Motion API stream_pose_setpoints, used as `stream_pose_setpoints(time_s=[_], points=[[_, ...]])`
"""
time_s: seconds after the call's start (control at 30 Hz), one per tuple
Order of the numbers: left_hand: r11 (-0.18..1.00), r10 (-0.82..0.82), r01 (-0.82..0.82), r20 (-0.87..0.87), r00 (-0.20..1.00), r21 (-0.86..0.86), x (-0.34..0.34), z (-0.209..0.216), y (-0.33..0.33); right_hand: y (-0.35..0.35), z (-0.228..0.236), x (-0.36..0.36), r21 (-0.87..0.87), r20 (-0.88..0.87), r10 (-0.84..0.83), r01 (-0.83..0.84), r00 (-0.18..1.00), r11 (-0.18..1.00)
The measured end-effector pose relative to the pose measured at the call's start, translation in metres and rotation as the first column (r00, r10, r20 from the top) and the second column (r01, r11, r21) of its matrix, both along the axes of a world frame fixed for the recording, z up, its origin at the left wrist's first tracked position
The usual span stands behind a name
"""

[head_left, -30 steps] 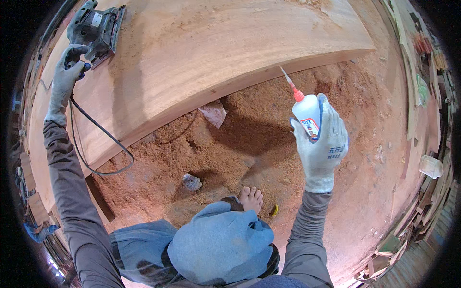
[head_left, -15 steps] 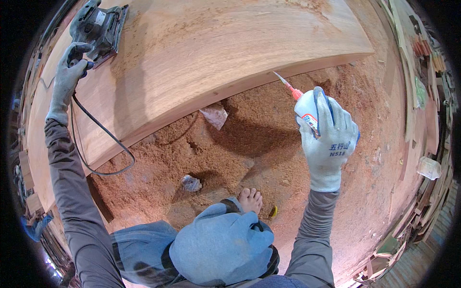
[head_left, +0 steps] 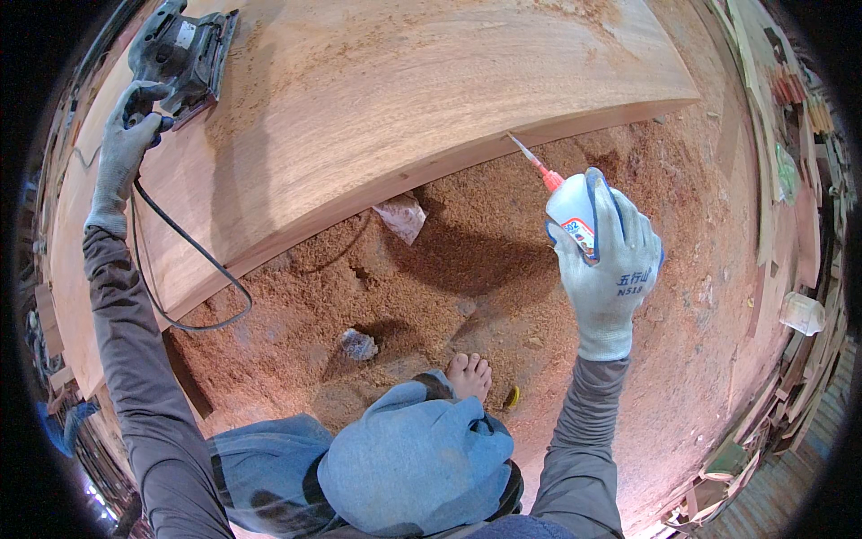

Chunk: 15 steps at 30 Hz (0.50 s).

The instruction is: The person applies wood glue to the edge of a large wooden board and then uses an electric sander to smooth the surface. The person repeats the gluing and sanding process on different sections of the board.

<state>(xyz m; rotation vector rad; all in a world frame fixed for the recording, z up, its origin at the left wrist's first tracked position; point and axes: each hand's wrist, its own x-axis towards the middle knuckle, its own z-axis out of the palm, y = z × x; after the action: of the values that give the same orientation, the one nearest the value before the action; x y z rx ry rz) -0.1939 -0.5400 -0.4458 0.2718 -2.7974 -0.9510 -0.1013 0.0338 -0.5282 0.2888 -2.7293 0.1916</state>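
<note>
Slab: broad reddish wooden plank (head_left: 386, 99), lying flat across the upper part of the view, front edge curved by the lens; landmark for everything below.
Right hand: gloved in grey-white knit (head_left: 609, 269), just in front of the slab's front edge, fingers wrapped tight round a bottle, thumb side toward the slab.
Bottle: small white squeeze bottle (head_left: 572, 208) with red collar and long thin nozzle (head_left: 525, 154), tilted so that the tip meets the slab's front edge near its right end; angled that way apparently to feed glue into a spot on the edge.
Left hand: gloved in grey (head_left: 121, 148), at the slab's far left end, fingers curled round the rear grip of a sander; looks like a steadying hold, tool parked rather than pushed.
Sander: dark electric sander (head_left: 184, 49), sitting flat on the slab's top near its left corner; black cord (head_left: 193, 260) looping off the slab's front edge down to the floor.
Floor: thick reddish sawdust (head_left: 431, 269) in front of and under the slab.
Foot: bare foot (head_left: 470, 375) planted in the sawdust, well in front of the slab's middle.
Scraps: crumpled pale wrapper (head_left: 401, 216) just below the slab's front edge; small grey lump (head_left: 359, 343) nearer the foot.
Clutter: stacked wood offcuts and a clear plastic container (head_left: 802, 313), far right of the slab.
</note>
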Motion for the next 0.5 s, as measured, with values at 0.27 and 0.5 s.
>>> stream_pose_setpoints(time_s=[0.27, 0.5], points=[[0.999, -0.022, 0.022, 0.003, 1.000, 0.024, -0.001, -0.001, -0.007, 0.007, -0.003, -0.004, -0.015, 0.001, -0.040, 0.040, 0.999, 0.999], [1.000, -0.005, 0.005, 0.000, 1.000, 0.023, -0.002, -0.001, -0.009, 0.007, -0.009, -0.001, -0.026, 0.012, -0.038, 0.039, 0.999, 0.999]])
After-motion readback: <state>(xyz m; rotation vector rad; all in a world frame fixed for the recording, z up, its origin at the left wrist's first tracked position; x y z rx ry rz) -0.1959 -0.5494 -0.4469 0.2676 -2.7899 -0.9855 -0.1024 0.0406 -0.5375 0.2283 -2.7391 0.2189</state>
